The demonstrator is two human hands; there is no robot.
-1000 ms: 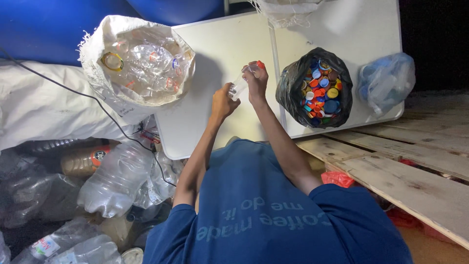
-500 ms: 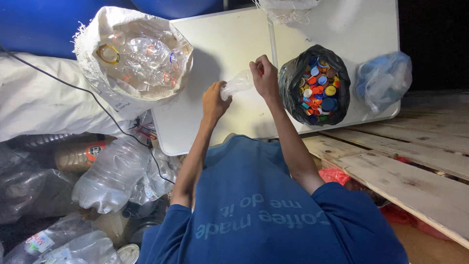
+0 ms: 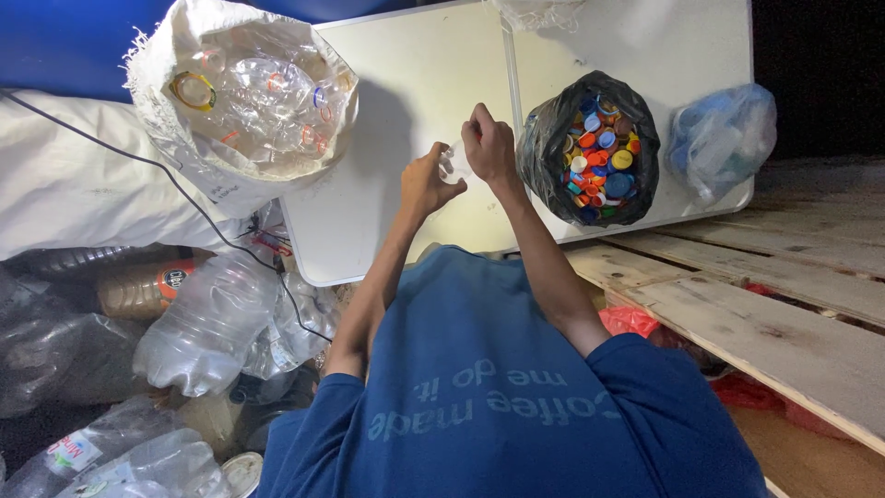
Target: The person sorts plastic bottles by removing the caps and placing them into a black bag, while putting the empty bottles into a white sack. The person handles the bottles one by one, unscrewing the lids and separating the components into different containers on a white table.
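Both of my hands meet over a white folding table [image 3: 406, 83]. My left hand [image 3: 426, 181] grips a small clear plastic bottle [image 3: 453, 164] from below. My right hand [image 3: 489, 144] closes on the bottle's upper end, fingers curled over it. The bottle is mostly hidden between the two hands. Just right of my right hand, a black bag [image 3: 553, 129] stands on the table, full of coloured bottle caps [image 3: 599, 157]. At the table's left corner is a white sack [image 3: 184, 157] holding several clear empty bottles [image 3: 263, 97].
A blue-tinted plastic bag [image 3: 724, 138] lies at the table's right end. Crushed plastic bottles [image 3: 207, 323] and a brown bottle [image 3: 138, 288] are piled at lower left. A black cable [image 3: 120, 152] crosses a white sack. Wooden pallet boards [image 3: 765, 304] lie at right.
A second ago my right hand was raised with something red at its fingertips. It has since dropped onto the clear bottle, and both hands now hold it close together.
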